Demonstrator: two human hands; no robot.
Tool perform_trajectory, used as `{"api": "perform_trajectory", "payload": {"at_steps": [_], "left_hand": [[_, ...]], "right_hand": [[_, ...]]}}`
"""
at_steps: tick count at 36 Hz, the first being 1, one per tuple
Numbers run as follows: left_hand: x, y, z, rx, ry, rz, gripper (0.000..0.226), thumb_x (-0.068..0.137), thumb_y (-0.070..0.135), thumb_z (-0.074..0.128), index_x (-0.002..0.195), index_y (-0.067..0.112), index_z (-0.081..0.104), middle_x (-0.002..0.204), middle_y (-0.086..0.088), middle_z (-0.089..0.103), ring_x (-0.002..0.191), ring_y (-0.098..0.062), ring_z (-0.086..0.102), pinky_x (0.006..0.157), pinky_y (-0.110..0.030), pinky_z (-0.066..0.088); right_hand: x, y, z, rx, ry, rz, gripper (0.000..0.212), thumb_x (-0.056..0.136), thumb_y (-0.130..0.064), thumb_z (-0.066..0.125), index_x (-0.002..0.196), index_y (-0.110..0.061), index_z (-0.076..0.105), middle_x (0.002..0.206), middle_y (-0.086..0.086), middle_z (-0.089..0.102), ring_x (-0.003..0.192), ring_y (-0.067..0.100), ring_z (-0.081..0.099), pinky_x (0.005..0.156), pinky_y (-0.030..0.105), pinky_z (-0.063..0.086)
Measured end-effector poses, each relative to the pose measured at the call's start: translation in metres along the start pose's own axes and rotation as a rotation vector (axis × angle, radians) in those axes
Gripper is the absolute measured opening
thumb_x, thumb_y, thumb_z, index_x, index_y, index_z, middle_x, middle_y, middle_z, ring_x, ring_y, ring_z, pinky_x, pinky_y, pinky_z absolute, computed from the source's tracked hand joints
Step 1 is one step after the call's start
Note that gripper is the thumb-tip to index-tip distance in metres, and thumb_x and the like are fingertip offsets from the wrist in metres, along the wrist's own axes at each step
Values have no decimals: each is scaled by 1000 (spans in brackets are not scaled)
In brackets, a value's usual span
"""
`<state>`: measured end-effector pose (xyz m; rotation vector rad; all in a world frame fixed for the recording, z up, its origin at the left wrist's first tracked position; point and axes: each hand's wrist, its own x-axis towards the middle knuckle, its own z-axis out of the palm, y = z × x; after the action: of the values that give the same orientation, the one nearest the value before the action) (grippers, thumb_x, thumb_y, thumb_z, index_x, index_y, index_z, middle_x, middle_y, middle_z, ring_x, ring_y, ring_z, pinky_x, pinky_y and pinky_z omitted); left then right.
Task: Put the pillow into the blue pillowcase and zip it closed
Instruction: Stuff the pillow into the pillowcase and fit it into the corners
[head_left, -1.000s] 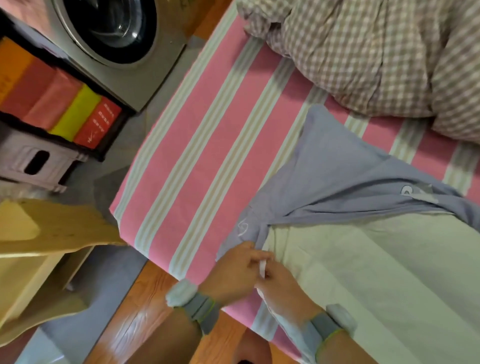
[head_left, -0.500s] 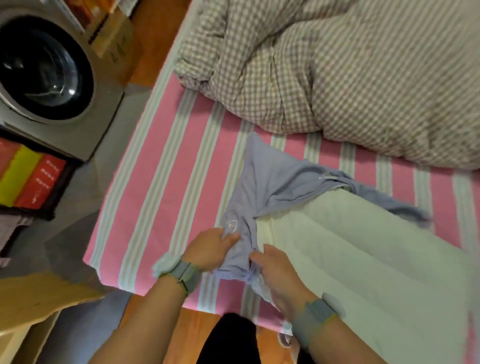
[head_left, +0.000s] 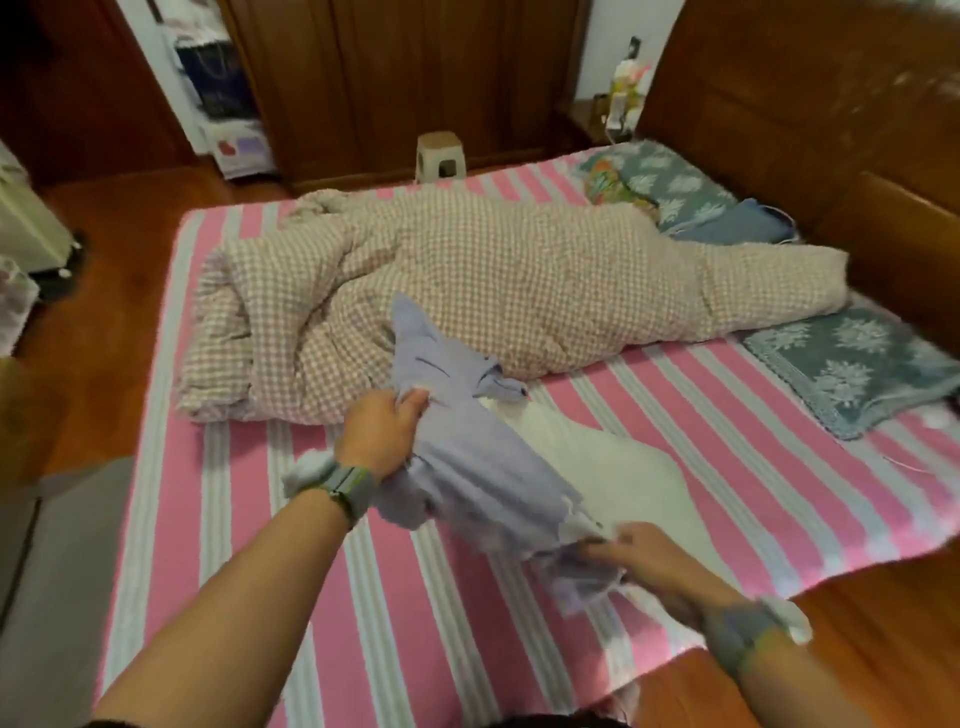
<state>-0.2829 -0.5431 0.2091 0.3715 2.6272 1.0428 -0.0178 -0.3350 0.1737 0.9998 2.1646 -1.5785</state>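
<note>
The pillowcase (head_left: 467, 467), pale blue and bunched into folds, is lying diagonally across the bed (head_left: 405, 623), between the two hands. Its far corner is sticking up against the checked quilt (head_left: 467, 291). The pillow (head_left: 613, 478), white, is lying flat on the striped sheet just to the right of the pillowcase and partly under it; how much of it is inside the case cannot be told.

Left hand (head_left: 379, 436): the grip is closed tight, fingers and thumb curling round a gathered fold at the far part of the pillowcase. The fabric is draping over the wrist, which is wearing a grey band (head_left: 348, 483).

Right hand (head_left: 649, 561): the grip is narrow, fingers curling on the near edge of the pillowcase where it is meeting the pillow's white edge. This area is blurred, so whether the hand is also pinching the pillow cannot be told. This wrist is wearing a grey band too.

Surroundings: the quilt is lying heaped across the middle of the bed. Two blue-green patterned pillows (head_left: 852, 364) are resting near the wooden headboard (head_left: 831, 130). A small stool (head_left: 440, 156) is standing beyond the far side of the bed.
</note>
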Motion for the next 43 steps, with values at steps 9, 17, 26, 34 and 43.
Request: {"api": "perform_trajectory", "payload": {"at_steps": [9, 17, 26, 34, 43], "left_hand": [[-50, -87, 26, 316, -8, 28, 43, 98, 43, 54, 90, 2, 64, 92, -26, 69, 88, -44, 64, 65, -38, 38], [-138, -204, 117, 123, -271, -439, 43, 99, 49, 48, 117, 14, 64, 114, -16, 69, 100, -35, 65, 83, -35, 51], [-158, -259, 156, 146, -130, -711, 36, 94, 46, 56, 113, 16, 60, 108, -12, 60, 97, -35, 60, 73, -34, 45], [-147, -238, 188, 258, -211, -544, 66, 94, 58, 44, 150, 26, 29, 129, -13, 52, 111, -36, 55, 86, -38, 46], [-125, -225, 197, 320, -157, -617, 84, 86, 49, 60, 155, 29, 15, 146, -16, 39, 123, -40, 48, 97, -44, 45]], "right_hand": [[27, 16, 0, 588, 115, 170, 53, 94, -37, 62, 107, 15, 64, 80, 20, 60, 58, 27, 53, 49, 31, 40], [47, 50, 87, -331, -363, 359, 28, 75, -39, 63, 76, -13, 55, 66, 11, 53, 59, 22, 45, 55, 28, 35], [121, 66, 190, -401, -692, 79, 34, 96, -37, 55, 71, -15, 60, 62, -3, 57, 57, 11, 47, 56, 26, 40], [212, 101, 139, -818, -181, 41, 40, 101, -34, 45, 69, -14, 58, 98, 19, 67, 92, 37, 62, 68, 31, 37], [202, 115, 127, -505, -229, 46, 46, 97, -28, 51, 56, -16, 36, 59, 5, 44, 63, 23, 43, 56, 34, 28]]}}
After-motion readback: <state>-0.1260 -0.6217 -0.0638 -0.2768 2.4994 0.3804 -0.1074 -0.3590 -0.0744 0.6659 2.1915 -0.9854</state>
